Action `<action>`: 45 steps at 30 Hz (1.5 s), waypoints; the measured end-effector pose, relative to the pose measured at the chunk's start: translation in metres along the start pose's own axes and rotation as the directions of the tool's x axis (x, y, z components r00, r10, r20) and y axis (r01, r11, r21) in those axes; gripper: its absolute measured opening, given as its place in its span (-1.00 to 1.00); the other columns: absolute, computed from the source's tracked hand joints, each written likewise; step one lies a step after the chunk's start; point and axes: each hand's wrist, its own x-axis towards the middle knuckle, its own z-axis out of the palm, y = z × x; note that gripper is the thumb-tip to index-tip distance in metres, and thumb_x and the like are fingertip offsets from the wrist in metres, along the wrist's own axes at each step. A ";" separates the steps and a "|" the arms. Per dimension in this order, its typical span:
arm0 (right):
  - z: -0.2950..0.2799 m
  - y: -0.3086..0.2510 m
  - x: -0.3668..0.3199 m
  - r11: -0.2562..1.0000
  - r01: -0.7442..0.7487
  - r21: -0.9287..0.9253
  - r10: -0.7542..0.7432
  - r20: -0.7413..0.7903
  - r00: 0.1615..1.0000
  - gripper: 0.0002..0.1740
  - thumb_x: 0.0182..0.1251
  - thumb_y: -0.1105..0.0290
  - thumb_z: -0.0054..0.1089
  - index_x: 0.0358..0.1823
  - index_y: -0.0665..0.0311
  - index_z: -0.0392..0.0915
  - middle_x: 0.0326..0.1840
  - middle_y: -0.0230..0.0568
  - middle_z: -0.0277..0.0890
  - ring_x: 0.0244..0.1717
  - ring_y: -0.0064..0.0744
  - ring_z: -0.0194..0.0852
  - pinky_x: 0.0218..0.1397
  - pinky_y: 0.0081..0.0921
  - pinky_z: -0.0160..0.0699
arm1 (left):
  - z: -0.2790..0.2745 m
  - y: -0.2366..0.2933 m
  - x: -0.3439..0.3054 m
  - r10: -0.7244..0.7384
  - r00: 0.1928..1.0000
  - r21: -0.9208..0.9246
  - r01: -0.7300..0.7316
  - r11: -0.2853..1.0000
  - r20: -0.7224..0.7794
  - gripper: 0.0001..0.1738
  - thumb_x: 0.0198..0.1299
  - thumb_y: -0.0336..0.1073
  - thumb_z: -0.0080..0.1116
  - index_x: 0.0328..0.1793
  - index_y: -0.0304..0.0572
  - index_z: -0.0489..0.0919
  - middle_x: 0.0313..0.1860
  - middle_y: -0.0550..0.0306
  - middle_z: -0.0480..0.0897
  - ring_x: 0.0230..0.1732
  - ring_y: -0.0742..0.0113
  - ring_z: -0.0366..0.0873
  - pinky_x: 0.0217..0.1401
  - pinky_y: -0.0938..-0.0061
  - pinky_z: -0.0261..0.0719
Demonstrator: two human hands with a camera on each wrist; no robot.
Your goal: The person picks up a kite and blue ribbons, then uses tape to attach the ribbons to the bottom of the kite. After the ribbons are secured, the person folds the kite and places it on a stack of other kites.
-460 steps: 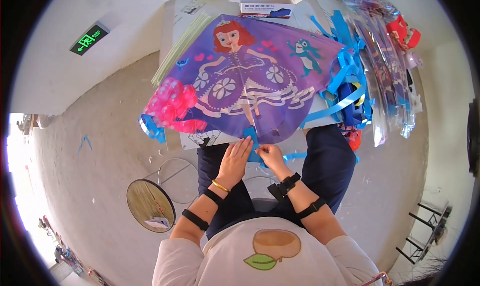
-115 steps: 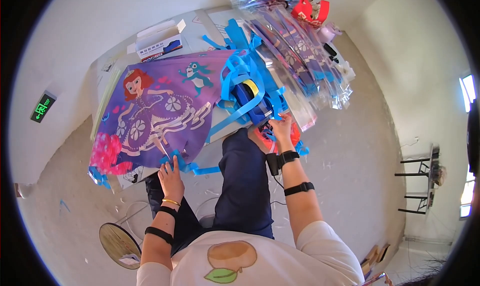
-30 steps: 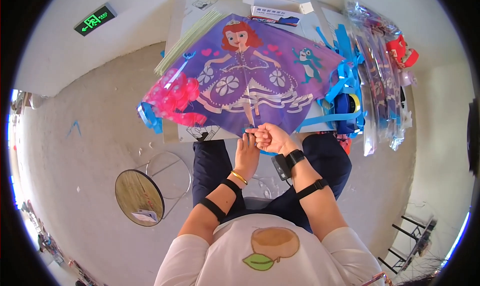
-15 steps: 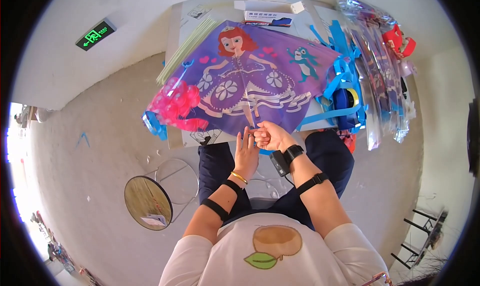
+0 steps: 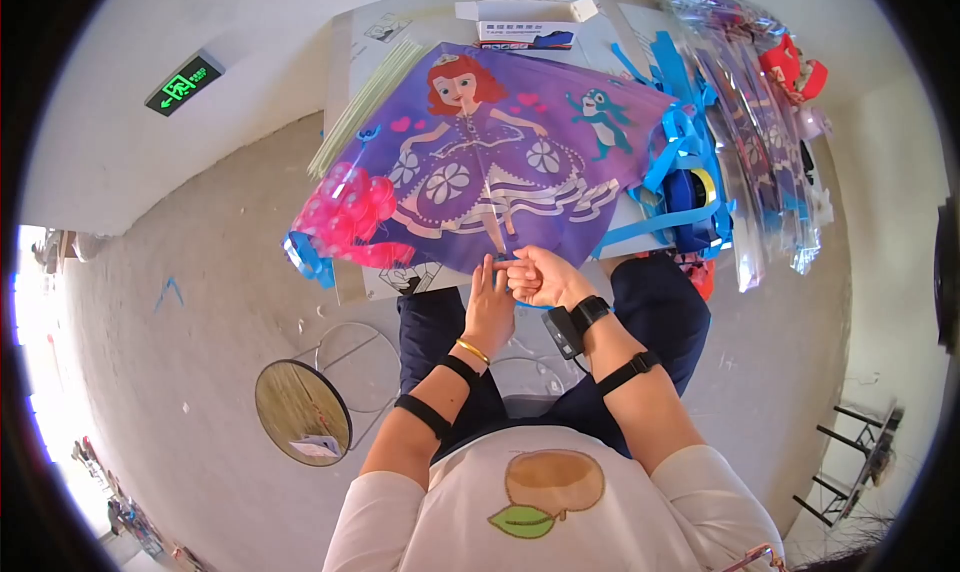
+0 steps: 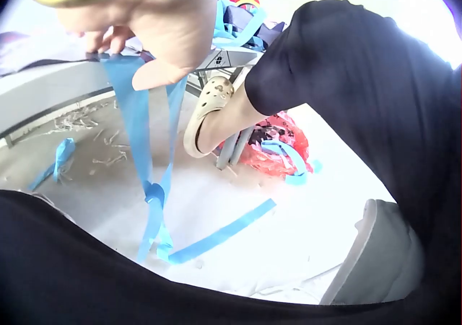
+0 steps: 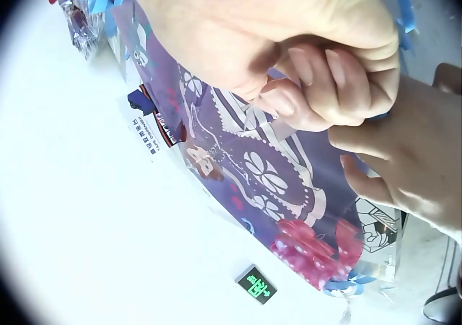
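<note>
A purple kite [image 5: 570, 222] printed with a red-haired princess lies spread on the table. At its lower edge, my left hand [image 5: 488, 310] rests with fingers extended. A blue ribbon [image 6: 131, 116] hangs from beneath that hand in the left wrist view, with a knot lower down. My right hand [image 5: 543, 277] is against the left fingers, its own fingers curled into the palm, as the right wrist view shows close up. The curled fingers hide the spot on the kite's edge where the hands meet. A blue tape dispenser [image 5: 688, 212] stands to the right among blue ribbons [image 5: 680, 152].
Clear-wrapped purple packs [image 5: 765, 152] lie along the right side. Pale thin sticks [image 5: 365, 107] lie at the kite's left edge. An opened tape dispenser box [image 5: 525, 34] stands at the back. A round stool [image 5: 302, 412] is on the left; a red bag [image 6: 278, 155] is under the table.
Earlier my right hand moved from the ribbon at the kite's lower edge to the tape dispenser, then returned beside my left hand. Over the last second both hands stay nearly in place.
</note>
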 end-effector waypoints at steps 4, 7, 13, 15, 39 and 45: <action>-0.002 0.006 -0.002 0.998 0.021 0.061 -0.023 0.032 0.999 -0.55 0.58 0.29 -0.16 0.22 0.60 0.30 -0.71 -0.51 0.01 -0.69 -0.62 -0.07 -0.53 -0.59 0.01 | 0.004 0.000 -0.001 0.006 0.999 0.039 -0.007 0.999 0.032 -0.60 -0.04 -0.25 0.28 -0.03 -0.20 0.74 0.27 -0.15 0.49 0.59 -0.24 0.16 0.55 0.02 0.08; -0.001 0.010 -0.003 0.992 0.039 0.119 -0.045 0.050 0.998 -0.50 0.56 0.31 -0.14 0.30 0.64 0.21 -0.71 -0.50 0.03 -0.69 -0.61 -0.05 -0.52 -0.59 0.03 | 0.006 -0.001 -0.002 0.009 1.000 0.038 -0.010 0.999 0.030 -0.59 -0.04 -0.26 0.27 -0.01 -0.19 0.72 0.27 -0.14 0.49 0.59 -0.25 0.16 0.48 0.06 0.14; 0.001 0.014 -0.006 0.972 0.042 0.229 -0.055 0.054 0.997 -0.41 0.56 0.32 -0.14 0.42 0.63 0.10 -0.69 -0.48 0.06 -0.68 -0.60 -0.04 -0.50 -0.59 0.04 | 0.007 0.000 -0.001 0.012 1.000 0.047 -0.013 0.999 0.017 -0.62 -0.03 -0.27 0.27 -0.04 -0.18 0.71 0.26 -0.14 0.50 0.59 -0.24 0.16 0.35 0.12 0.22; -0.001 0.011 -0.014 0.967 0.048 0.249 -0.071 0.086 0.994 -0.38 0.54 0.31 -0.13 0.47 0.58 0.08 -0.68 -0.46 0.06 -0.68 -0.59 -0.01 -0.50 -0.59 0.07 | 0.002 -0.001 -0.001 0.016 1.000 0.051 -0.018 0.999 0.021 -0.64 -0.02 -0.28 0.27 -0.05 -0.18 0.71 0.23 -0.13 0.51 0.59 -0.24 0.17 0.33 0.13 0.23; -0.046 0.024 -0.008 0.402 0.631 -0.664 -0.839 0.009 0.544 -0.75 0.46 0.50 0.07 0.12 0.28 0.40 0.15 -0.20 0.64 0.00 -0.47 0.57 0.05 -0.48 0.53 | -0.002 0.004 0.002 -0.027 0.999 -0.063 0.025 0.998 -0.031 -0.22 0.16 -0.38 0.13 0.59 -0.12 0.32 0.11 -0.15 0.49 0.52 -0.33 0.26 0.39 0.12 0.26; -0.037 0.032 -0.010 -0.194 0.467 -0.863 -0.829 0.398 0.392 -0.70 0.44 0.62 -0.05 0.16 0.35 0.34 0.26 -0.03 0.55 0.20 -0.08 0.57 0.22 -0.24 0.54 | -0.002 0.005 0.000 -0.038 0.998 -0.086 0.035 0.996 -0.042 -0.18 0.12 -0.38 0.15 0.61 -0.12 0.29 0.18 -0.18 0.49 0.55 -0.34 0.22 0.42 0.11 0.25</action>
